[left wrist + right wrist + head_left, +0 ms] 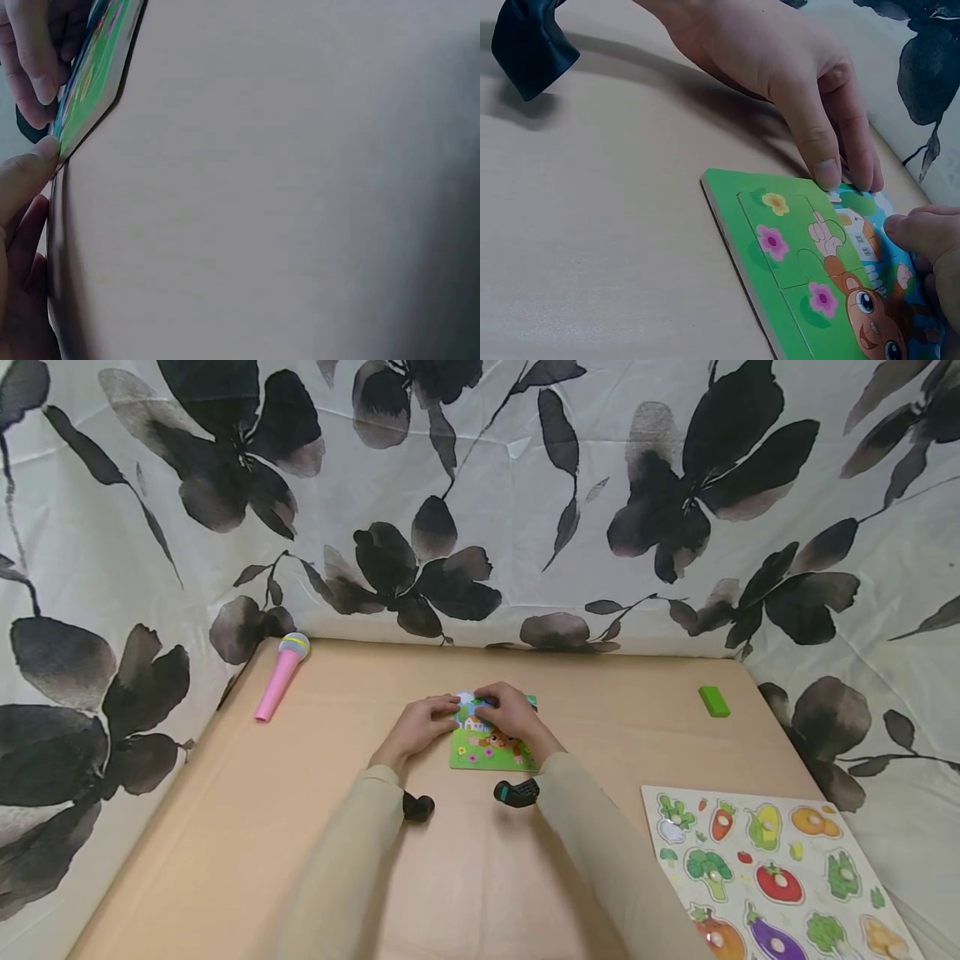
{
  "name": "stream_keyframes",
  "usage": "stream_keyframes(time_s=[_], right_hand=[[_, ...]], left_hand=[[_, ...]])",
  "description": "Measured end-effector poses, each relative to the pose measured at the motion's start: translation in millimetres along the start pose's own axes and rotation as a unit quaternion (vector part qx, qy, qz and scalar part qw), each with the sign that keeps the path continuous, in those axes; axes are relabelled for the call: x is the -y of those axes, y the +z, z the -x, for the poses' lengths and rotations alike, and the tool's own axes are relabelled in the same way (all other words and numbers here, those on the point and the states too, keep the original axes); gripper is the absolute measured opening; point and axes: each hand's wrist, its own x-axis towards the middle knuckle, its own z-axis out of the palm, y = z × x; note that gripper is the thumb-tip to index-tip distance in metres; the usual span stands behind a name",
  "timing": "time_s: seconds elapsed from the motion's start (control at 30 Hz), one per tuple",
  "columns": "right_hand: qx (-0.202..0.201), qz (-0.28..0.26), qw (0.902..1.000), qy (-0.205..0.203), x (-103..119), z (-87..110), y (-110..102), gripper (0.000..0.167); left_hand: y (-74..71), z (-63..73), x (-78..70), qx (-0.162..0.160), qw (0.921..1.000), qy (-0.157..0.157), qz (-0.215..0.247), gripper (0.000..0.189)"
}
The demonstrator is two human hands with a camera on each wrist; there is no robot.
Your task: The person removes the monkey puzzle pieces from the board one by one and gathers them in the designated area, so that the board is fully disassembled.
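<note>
A: Report by size, please. What stands largest?

B: The flower-printed cloth (pixel 480 485), hung beyond both hands and to either side, presumably as a screen

A: Next?

B: The tabletop (pixel 217 860), beneath both hands. Then the vegetable board (pixel 812 897), nearer the person than the right hand and off to its right, likely parked there to leave room in the middle

A: And the picture puzzle (pixel 483 761)?

B: Flat on the tabletop, directly between the hands, within easy reach of both

A: Condition of the hands?

B: Left hand (pixel 420 725): partly open, thumb and fingertips touching the puzzle's left edge, apparently to steady it; whether it pinches, I cannot tell. Right hand (pixel 513 714): fingers bent over the puzzle's upper part, thumb on its face, perhaps for pressing; any hold is hidden

A: Smaller items?

B: Pink microphone (pixel 279 681), left of the left hand and farther out. Smallest, the green block (pixel 714 702), well to the right of the right hand. Both seem set aside, untouched
</note>
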Motion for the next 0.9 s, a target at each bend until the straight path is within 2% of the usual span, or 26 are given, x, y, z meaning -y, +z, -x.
stream_keyframes(time_s=[0.13,0.5,0.9], right_hand=[[-0.001,0.007,1.0000,-0.007,1.4,-0.6,1.6,0.038],[0.004,0.042,0.9990,0.015,4.6,-1.6,6.5,0.040],[0.006,0.040,0.9989,0.025,6.4,-6.1,6.5,0.038]], left_hand=[[-0.2,0.3,0.3,-0.004,0.9999,0.007,-0.010,0.036],[-0.9,-0.5,1.9,0.007,0.9998,0.008,-0.019,0.036],[-4.3,-1.5,0.6,0.017,0.9988,0.027,-0.037,0.034]])
